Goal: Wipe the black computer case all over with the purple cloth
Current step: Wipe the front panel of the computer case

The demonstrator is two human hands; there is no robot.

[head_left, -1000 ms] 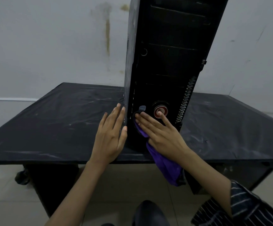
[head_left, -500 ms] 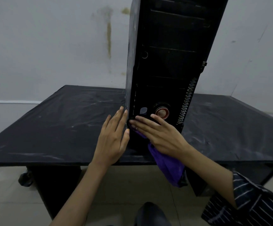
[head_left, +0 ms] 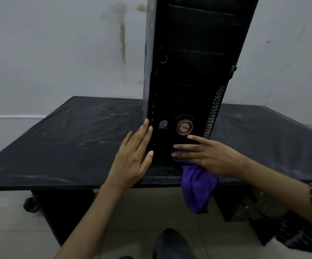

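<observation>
Head view: one tall black computer case point(head_left: 192, 71) stands on one black table point(head_left: 58, 146), its top cut off by the frame. At the case's left edge, the left hand point(head_left: 132, 157) rests flat, fingers straight. Low on its glossy front, the right hand point(head_left: 207, 157), fingers extended, presses one soft purple cloth point(head_left: 198, 187), mostly hidden above, hanging crumpled below.

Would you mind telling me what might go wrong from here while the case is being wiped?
The computer case stands tall near the front edge of the table, steadied only by the flat left hand; a hard push might tip it. The right hand presses the purple cloth just below the red-ringed button; an upward stroke might press it.
</observation>
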